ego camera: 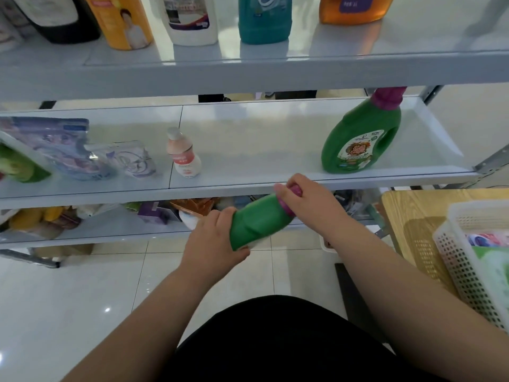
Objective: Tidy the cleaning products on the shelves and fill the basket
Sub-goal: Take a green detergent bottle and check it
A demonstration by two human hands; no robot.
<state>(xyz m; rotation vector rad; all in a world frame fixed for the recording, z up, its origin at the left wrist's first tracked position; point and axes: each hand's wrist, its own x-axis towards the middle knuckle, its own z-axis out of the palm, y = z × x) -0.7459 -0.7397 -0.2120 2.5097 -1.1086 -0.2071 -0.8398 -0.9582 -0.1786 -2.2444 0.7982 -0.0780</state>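
1. A grey shelf unit [248, 75] fills the upper half of the view. Its top shelf is at 12 o'clock, its middle shelf [261, 139] crosses the centre, and its bottom shelf [124, 230] runs out toward 8 o'clock.
2. A wooden bench [407, 210] stands at 3 o'clock, just beside the right end of the unit.
3. A white basket [462, 271] with a holed wall sits on the bench at 4 o'clock. Coloured packets lie in it, cut off by the frame edge.
4. Five big bottles [264, 20] stand in a row on the top shelf: black, yellow, white, teal and orange. Only their lower parts show.
5. A green bottle [360, 139] with a pink top stands upright on the middle shelf at 2 o'clock, its label facing out, well apart from the other goods there.
6. A second green bottle [259, 221] is held in the air just below the centre, in front of the middle shelf's front edge. It is tilted, with its pink cap [296, 191] toward 2 o'clock and its base toward 8 o'clock.
7. The left grip [212, 241] is curled round the base of that bottle. The right grip [308, 202] is wrapped over its cap.
8. Two pouches [55, 144] lean on the middle shelf at 9 o'clock.
9. A small pink bottle [183, 153] with a pale cap stands upright at 10 o'clock, just beside the pouches.
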